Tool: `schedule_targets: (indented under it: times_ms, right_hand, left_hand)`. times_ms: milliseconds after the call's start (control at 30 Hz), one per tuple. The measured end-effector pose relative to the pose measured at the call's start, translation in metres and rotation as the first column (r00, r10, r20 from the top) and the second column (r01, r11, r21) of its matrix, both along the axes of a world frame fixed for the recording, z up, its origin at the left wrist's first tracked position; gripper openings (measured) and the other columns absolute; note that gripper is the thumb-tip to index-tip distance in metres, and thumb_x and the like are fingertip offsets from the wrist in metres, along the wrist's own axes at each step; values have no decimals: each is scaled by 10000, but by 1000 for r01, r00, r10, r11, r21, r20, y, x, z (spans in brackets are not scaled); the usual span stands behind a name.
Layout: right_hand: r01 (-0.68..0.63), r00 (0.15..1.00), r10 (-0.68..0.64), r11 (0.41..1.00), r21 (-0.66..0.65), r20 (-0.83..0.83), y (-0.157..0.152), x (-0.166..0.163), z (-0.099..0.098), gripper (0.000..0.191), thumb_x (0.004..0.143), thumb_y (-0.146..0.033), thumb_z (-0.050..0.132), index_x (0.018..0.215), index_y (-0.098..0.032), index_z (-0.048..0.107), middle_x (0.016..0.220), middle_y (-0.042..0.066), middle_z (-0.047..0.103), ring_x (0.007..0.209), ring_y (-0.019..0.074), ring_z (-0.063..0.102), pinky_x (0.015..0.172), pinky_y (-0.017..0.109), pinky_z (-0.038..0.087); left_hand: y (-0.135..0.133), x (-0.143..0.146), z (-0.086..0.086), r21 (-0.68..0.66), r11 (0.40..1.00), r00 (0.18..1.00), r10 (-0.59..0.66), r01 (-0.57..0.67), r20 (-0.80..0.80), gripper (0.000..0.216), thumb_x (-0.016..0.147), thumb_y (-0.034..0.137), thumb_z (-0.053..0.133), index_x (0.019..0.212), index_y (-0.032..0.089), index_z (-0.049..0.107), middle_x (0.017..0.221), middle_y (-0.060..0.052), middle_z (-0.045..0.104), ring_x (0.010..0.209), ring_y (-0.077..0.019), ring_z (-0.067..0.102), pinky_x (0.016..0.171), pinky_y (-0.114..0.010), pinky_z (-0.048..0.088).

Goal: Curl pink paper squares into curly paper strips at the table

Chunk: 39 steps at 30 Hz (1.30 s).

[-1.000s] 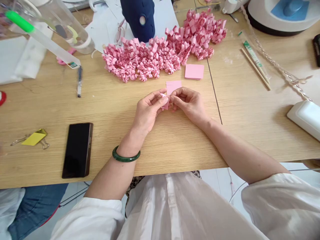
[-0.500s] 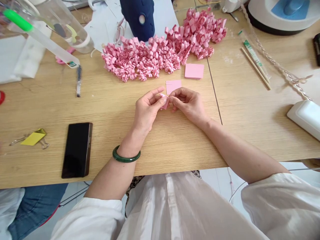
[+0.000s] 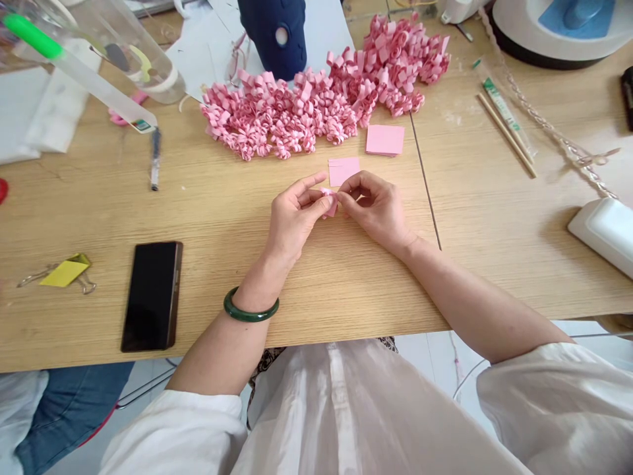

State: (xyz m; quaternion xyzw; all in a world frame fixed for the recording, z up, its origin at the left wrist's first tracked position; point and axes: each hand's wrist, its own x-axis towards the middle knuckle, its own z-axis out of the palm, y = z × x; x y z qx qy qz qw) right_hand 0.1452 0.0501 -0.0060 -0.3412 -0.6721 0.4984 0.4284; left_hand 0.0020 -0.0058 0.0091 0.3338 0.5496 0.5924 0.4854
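Between the fingertips of my left hand (image 3: 295, 214) is a small piece of pink paper (image 3: 331, 207), pinched under the thumb. My right hand (image 3: 372, 206) is closed in a pinch at the paper's right edge; its fingertips touch or nearly touch the left thumb. Just beyond the hands lies a pink paper piece with slits along one side (image 3: 344, 171). A small stack of pink paper rectangles (image 3: 384, 140) rests a bit farther right. Behind them stretches a long heap of curled pink paper pieces (image 3: 287, 115).
A black phone (image 3: 151, 295) and a binder clip with yellow paper (image 3: 66, 270) lie to the left. At the back stand a dark blue cup (image 3: 274, 39) and a clear bottle (image 3: 148, 66). Wooden sticks (image 3: 507, 135) and a white power strip (image 3: 606, 231) are on the right.
Both hands stay at the same spot over the table. The right fingertips have shifted slightly along the pink paper's edge, and a little more of the paper shows.
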Motion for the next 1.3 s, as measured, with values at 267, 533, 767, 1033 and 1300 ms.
schedule_targets:
  times_ms: [267,533,767,1033,1300]
  right_hand:
    - [-37,999,36,999,20,24,0,1,-2,163,903,-316,702,838,-183,633,786,-5,685,668,97,600,605,242,489]
    - [29,999,-34,992,125,41,-3,1,1,152,897,-230,654,769,-196,581,734,-13,667,655,103,584,606,250,494]
    - [32,989,-63,974,222,134,-4,3,1,221,926,-266,652,739,-198,554,746,6,636,675,120,557,634,284,488]
    - [-97,952,-50,887,452,301,-1,8,1,234,1011,-274,519,795,-207,579,840,51,615,726,154,548,673,322,470]
    - [-192,919,-80,764,616,386,6,11,-2,243,1042,-256,460,853,-211,606,918,60,631,841,180,565,739,331,455]
  left_hand:
    - [1,-1,-3,67,998,989,9,1,-148,417,726,182,789,1136,165,715,761,8,741,671,-105,666,704,-252,558]
    - [0,2,-7,108,994,986,4,14,-165,409,749,252,810,1141,184,717,795,-3,758,740,-130,706,775,-273,582]
    - [0,3,-7,120,993,988,34,-16,-148,384,770,257,800,1131,161,712,708,21,716,614,-95,632,664,-243,530]
    - [1,1,-3,25,999,997,23,-21,-71,436,717,278,862,1102,155,701,695,27,703,604,-91,617,665,-250,507]
    - [2,-2,-7,36,999,998,27,-26,-56,481,704,311,880,1119,154,696,711,24,712,624,-95,631,680,-259,516]
